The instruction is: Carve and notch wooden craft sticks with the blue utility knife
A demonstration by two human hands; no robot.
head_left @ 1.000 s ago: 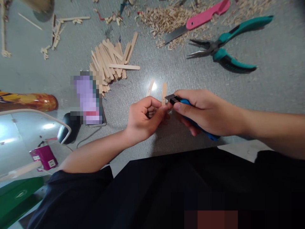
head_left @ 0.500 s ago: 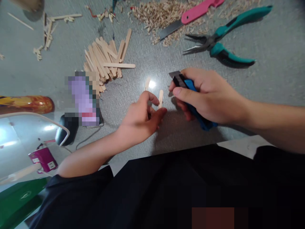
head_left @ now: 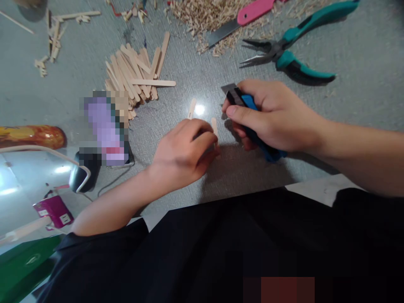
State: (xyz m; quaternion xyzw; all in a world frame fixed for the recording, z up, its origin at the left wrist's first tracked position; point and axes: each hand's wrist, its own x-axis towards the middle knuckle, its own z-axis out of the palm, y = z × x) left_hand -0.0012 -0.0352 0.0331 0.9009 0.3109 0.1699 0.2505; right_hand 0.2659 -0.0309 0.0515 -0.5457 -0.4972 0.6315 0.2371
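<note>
My left hand is curled, fingers pressed on a short piece of wooden craft stick that lies on the grey surface. Just to its right my right hand grips a blue utility knife, blade tip pointing up-left, a little apart from the stick. A second short stick piece lies just beyond my left fingers.
A heap of craft sticks lies at the upper left. Teal pliers, a pink-handled knife and wood shavings lie at the top. A blurred purple object, a black cable and an orange cylinder sit at left.
My right hand pulled the knife up and right, away from the stick. My left hand lowered the stick piece onto the surface and closed over it.
</note>
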